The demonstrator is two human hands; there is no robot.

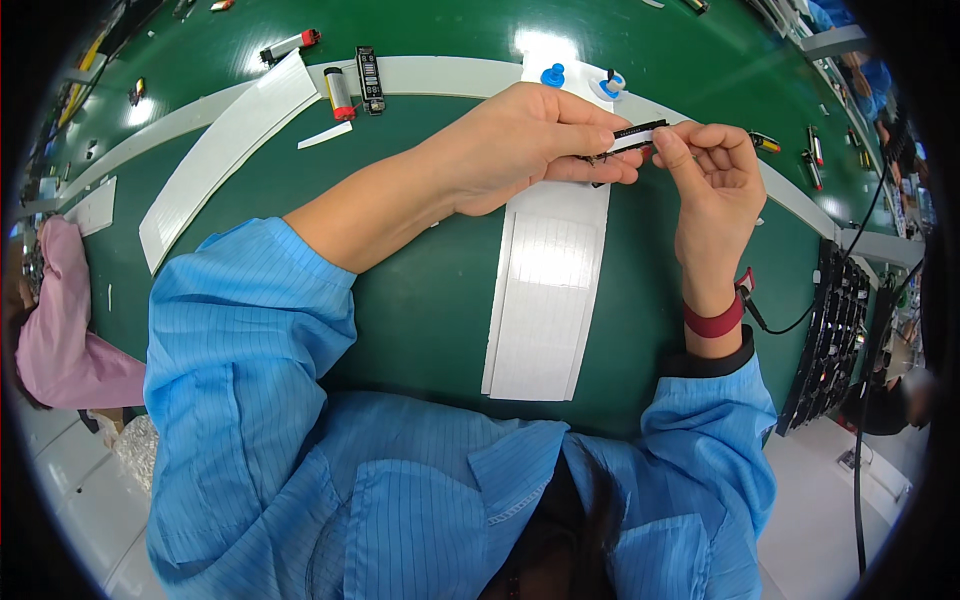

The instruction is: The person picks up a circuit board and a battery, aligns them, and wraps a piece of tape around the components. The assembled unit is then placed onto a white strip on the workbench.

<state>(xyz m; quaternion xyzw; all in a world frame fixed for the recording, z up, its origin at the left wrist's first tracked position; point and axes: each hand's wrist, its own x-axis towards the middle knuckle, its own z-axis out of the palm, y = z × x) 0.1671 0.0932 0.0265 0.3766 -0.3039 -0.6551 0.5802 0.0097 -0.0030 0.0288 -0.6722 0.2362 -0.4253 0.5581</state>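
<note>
A small black circuit board with a white strip along it is held above the far end of a white sheet. My left hand reaches across and grips the board between thumb and fingers. My right hand is closed at the board's right end, thumb and forefinger pinching there; whether they hold the board or the strip's end is hard to see. Below them lies the white sheet of strips. Another black module and a grey battery cell with a red end lie to the left.
A second white sheet and a thin white sliver lie left. Two small blue items stand at the far side. A corded red wrist strap circles my right wrist. Black boards line the right edge; a co-worker's pink sleeve is left.
</note>
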